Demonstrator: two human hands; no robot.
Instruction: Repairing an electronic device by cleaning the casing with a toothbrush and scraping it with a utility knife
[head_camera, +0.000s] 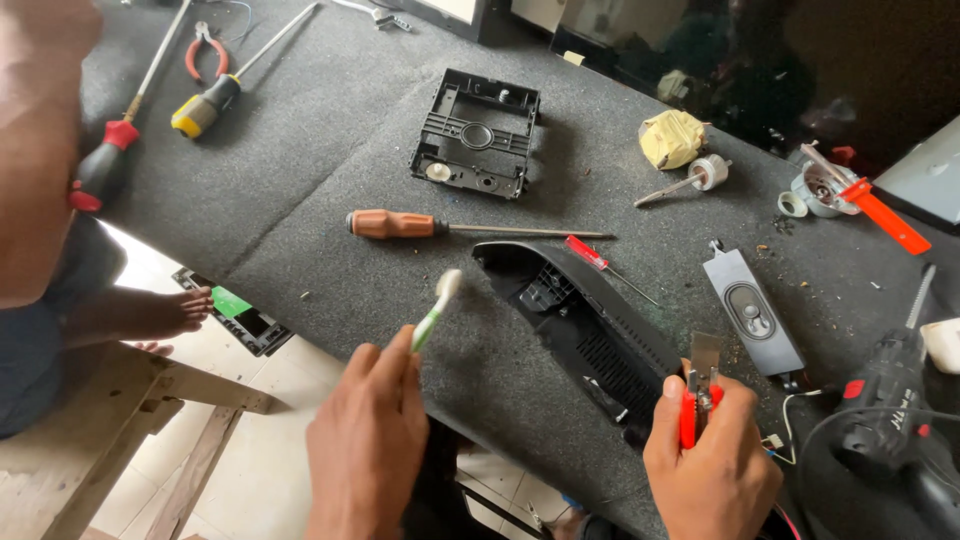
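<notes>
My left hand (368, 430) grips a green and white toothbrush (437, 305), its bristled head pointing up over the dark grey table mat (320, 170). My right hand (712, 460) is closed on red-handled pliers (700, 395) whose jaws pinch a small flat metal piece (705, 352). Between my hands lies a long curved black plastic housing (585, 325), open side up, running from the table's middle toward my right hand.
An orange-handled screwdriver (440, 227), a small red screwdriver (600, 262), a black square frame (475, 133), a grey speaker module (750, 310), a drill (885, 410), a tape wad (672, 138) and more screwdrivers (205, 105) lie around. Another person's leg and foot (165, 312) are at left.
</notes>
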